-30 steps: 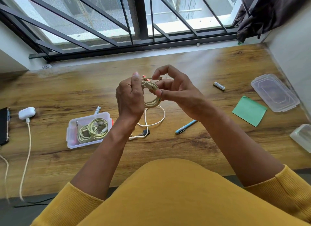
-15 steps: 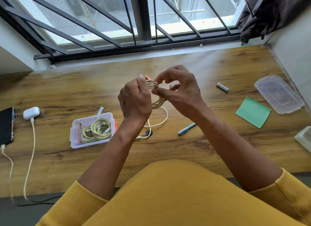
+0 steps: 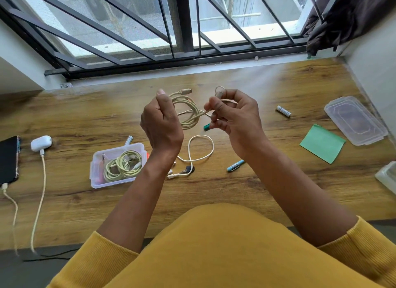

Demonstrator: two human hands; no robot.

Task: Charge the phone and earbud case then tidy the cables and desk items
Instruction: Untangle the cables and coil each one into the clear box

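While the left hand [image 3: 161,124] curls its fingers round the pale yellow coiled cable [image 3: 188,112], the right hand [image 3: 233,116] pinches its loose end. It looks soft, light and bendy, so hold the loops snugly.

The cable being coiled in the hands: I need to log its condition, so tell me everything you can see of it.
The cable is pale cream and looks braided. Most of it is wound in several loose loops held above the wooden desk. The left hand grips the loops, and a slim plug sticks out past its thumb toward the window. The right hand pinches the free tail, which crosses from the loops and curls into a small loop above its fingers. No damage shows.
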